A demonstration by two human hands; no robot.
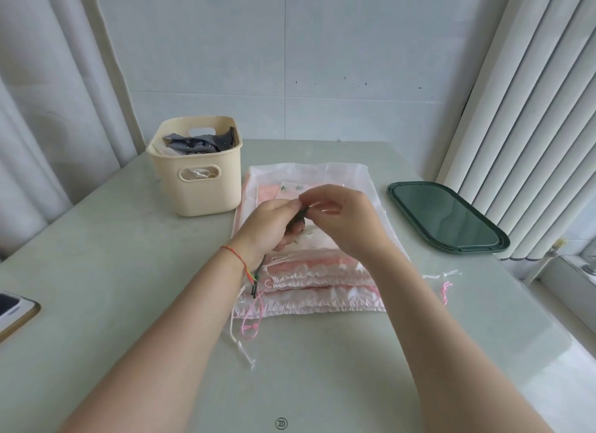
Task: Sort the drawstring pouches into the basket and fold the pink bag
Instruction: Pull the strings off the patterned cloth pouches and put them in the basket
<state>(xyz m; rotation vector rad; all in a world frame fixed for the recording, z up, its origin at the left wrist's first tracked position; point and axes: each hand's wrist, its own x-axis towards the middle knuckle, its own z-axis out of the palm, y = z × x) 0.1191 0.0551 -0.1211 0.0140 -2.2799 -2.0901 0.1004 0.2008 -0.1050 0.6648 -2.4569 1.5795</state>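
Dark small pouch (298, 218) pinched by left hand (269, 227) and right hand (345, 218) (fingers curled), above pink bags (322, 281).

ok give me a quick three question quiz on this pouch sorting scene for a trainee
1. True or false: the cream basket already holds dark grey pouches.
2. Multiple choice: where does the dark green lid lie? A) inside the basket B) on the table, right of the pink bags C) under the phone
3. Short answer: what are the left hand and right hand doing?

Key
1. True.
2. B.
3. Both pinch a small dark item above the stack of pink bags; what it is cannot be told.
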